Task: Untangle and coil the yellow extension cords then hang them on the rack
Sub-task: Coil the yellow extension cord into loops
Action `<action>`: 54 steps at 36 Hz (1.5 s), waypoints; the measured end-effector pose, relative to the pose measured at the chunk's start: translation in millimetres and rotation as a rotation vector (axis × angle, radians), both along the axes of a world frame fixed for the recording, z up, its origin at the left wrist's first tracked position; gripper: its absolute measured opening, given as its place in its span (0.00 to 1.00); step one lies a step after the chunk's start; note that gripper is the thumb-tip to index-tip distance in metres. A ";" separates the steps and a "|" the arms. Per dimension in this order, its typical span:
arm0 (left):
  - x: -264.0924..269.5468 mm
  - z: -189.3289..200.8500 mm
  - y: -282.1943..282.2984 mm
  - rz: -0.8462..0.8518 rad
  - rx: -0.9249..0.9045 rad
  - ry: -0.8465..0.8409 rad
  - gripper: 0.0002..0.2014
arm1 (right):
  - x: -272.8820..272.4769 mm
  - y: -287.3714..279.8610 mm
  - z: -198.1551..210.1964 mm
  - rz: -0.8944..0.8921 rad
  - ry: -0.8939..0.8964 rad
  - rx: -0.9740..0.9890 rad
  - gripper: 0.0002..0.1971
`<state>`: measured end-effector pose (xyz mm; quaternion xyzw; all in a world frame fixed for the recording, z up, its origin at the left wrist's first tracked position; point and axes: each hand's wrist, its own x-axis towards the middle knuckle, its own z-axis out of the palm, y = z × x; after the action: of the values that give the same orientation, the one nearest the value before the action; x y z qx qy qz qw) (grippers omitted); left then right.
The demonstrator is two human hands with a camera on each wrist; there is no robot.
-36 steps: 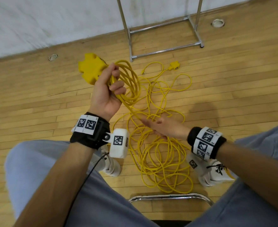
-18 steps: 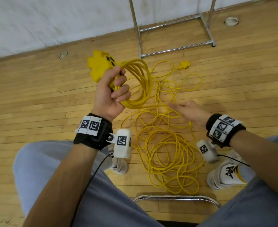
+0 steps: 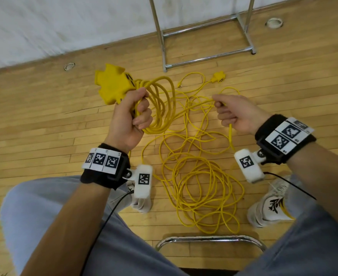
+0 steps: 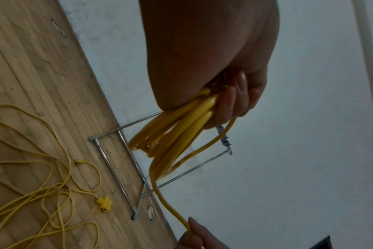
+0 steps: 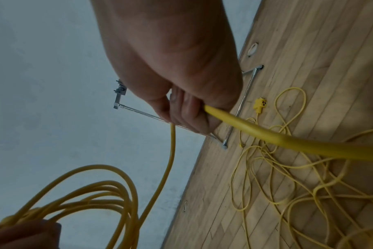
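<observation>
Compared with a second ago, the right hand (image 3: 235, 114) has risen from the floor tangle and now grips a strand of the yellow cord (image 3: 231, 134); before, it was spread flat and held nothing. The left hand (image 3: 131, 118) still clasps the coiled loops (image 3: 160, 104) and the multi-outlet block (image 3: 113, 84). The loose tangle (image 3: 202, 188) lies on the wood plank floor (image 3: 34, 120), short of the chrome rack (image 3: 206, 36) standing by the white wall (image 3: 64, 22). Wrist bands (image 3: 283, 136) carry square black-and-white coded markers; no legible writing.
</observation>
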<state>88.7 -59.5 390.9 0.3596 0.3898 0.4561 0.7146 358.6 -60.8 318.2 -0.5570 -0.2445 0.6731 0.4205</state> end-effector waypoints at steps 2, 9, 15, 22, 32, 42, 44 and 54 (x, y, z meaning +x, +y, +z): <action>2.8 -0.9 -0.6 -0.009 -0.007 0.002 0.11 | 0.1 -0.8 1.3 -0.011 0.061 0.020 0.16; 19.1 -14.9 -9.9 -0.112 0.083 0.211 0.07 | -3.1 -8.5 21.5 0.107 0.243 0.070 0.15; 39.9 -31.6 -27.6 -0.150 0.257 0.523 0.12 | -23.2 -22.0 38.9 0.194 -0.016 0.237 0.17; 58.7 -46.3 -40.4 -0.132 0.297 0.559 0.05 | -42.3 -39.0 25.8 0.214 -0.475 0.381 0.18; 70.9 -69.2 -36.8 -0.034 0.379 0.670 0.06 | -59.7 -58.3 16.0 0.163 -0.746 0.450 0.06; 73.3 -68.6 -35.9 0.023 -0.070 0.452 0.12 | -70.6 -67.8 6.4 0.199 -0.769 0.420 0.21; 73.4 -71.1 -33.6 0.036 -0.121 0.414 0.19 | -73.2 -73.4 5.4 0.175 -0.739 0.431 0.16; 65.1 -70.8 -26.7 0.073 -0.102 0.185 0.10 | -93.8 -91.7 -0.4 0.241 -0.697 0.529 0.19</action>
<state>153.8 -86.2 320.1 0.3488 0.4897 0.4264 0.6758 264.7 -152.5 317.8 -0.5914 -0.5982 0.4038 0.3598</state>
